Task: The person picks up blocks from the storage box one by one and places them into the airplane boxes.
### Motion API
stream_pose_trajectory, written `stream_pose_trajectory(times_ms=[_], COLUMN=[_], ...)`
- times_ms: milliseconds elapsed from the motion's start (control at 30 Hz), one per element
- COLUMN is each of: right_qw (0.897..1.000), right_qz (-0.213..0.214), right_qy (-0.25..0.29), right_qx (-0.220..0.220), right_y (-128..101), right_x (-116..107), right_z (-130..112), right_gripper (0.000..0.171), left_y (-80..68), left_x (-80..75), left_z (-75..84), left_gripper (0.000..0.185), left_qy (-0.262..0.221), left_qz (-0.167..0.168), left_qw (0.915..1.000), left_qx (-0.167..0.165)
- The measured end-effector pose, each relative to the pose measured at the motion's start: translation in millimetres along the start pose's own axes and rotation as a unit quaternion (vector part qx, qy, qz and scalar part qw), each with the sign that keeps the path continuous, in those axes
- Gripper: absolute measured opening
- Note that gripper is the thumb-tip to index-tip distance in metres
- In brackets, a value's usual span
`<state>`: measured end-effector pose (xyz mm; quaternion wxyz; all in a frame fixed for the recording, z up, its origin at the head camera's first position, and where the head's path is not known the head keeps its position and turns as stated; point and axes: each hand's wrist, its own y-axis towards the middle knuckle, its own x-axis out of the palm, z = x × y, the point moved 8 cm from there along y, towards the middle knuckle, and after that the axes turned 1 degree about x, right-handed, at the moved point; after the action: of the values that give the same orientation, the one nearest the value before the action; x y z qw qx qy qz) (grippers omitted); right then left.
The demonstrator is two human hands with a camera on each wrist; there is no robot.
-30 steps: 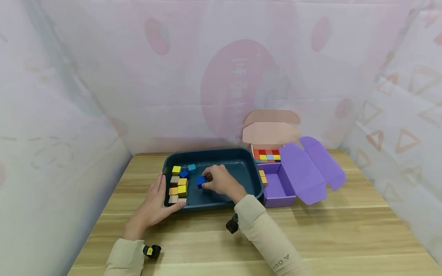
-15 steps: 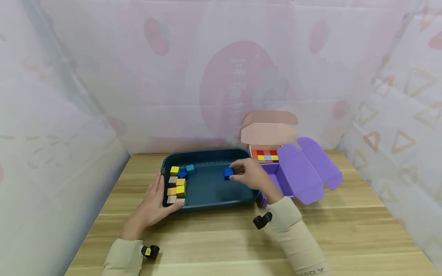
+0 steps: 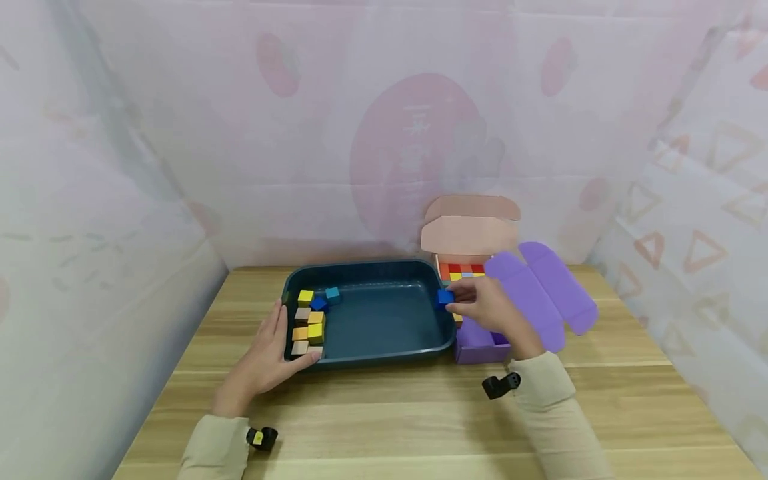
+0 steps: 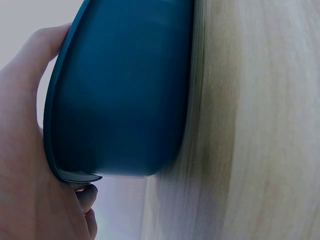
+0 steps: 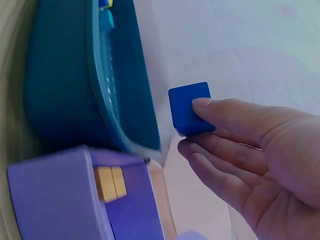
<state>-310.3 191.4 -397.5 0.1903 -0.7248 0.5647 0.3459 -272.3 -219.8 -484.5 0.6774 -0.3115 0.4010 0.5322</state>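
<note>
My left hand (image 3: 264, 360) lies on the table (image 3: 372, 413) at the near left corner of the tray (image 3: 372, 267), fingers straight along the left wall and the thumb laid across the near rim; the left wrist view shows the palm (image 4: 22, 150) against the tray's wall, so this hand braces the tray and grasps nothing. Just inside that left wall sit the loose cubes (image 3: 309, 323): yellow, orange and pale ones in a cluster, with two blue ones behind them toward the far left corner. The middle of the tray floor is bare. At the right rim of the tray my right hand (image 3: 489, 307) pinches the blue cube (image 3: 445, 297) between thumb and fingertips; the right wrist view shows the thumb (image 5: 220, 112) on one face of the cube (image 5: 189, 108) and the fingers below it, the cube held in the air, clear of the tray wall. What matters is that the cube sticks out to the left of my fingertips, over the rim, while the purple box (image 3: 480, 337) lies under and to the right of it, touching the tray's right wall. Two orange cubes (image 5: 111, 182) sit in the box's left near corner. Behind it stands the pink box (image 3: 471, 230) with its rows of coloured cubes. My right hand is the nearer one to both boxes.
</note>
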Motion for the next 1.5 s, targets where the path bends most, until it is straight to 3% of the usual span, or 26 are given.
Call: stream_pose_trajectory(times_ms=[300, 700, 1000, 1300, 1500], right_qw=[0.999, 0.994, 0.991, 0.993, 0.992], right_qz=[-0.009, -0.055, -0.07, -0.055, -0.032], right_qy=[-0.023, -0.05, -0.07, -0.062, -0.051], right_qx=[0.039, 0.085, 0.086, 0.086, 0.11], right_y=[-14.2, -21.8, -18.6, -16.4, -15.3], right_x=[-14.8, 10.8, 28.6, 37.8, 37.2], right_z=[22.9, 52.8, 65.4, 74.9, 73.9], right_gripper=[0.033, 0.031, 0.023, 0.022, 0.024], left_y=[-0.5, 0.3, 0.1, 0.1, -0.4], left_x=[0.6, 1.0, 0.8, 0.3, 0.5], left_z=[-1.8, -1.6, -0.4, 0.8, 0.2], left_gripper=[0.13, 0.129, 0.129, 0.13, 0.13], left_qy=[-0.003, -0.004, -0.004, -0.008, -0.005], left_qz=[0.005, 0.003, 0.007, 0.01, 0.009], left_qw=[1.0, 1.0, 1.0, 0.9999, 0.9999], left_qx=[-0.003, -0.008, -0.004, -0.005, -0.003])
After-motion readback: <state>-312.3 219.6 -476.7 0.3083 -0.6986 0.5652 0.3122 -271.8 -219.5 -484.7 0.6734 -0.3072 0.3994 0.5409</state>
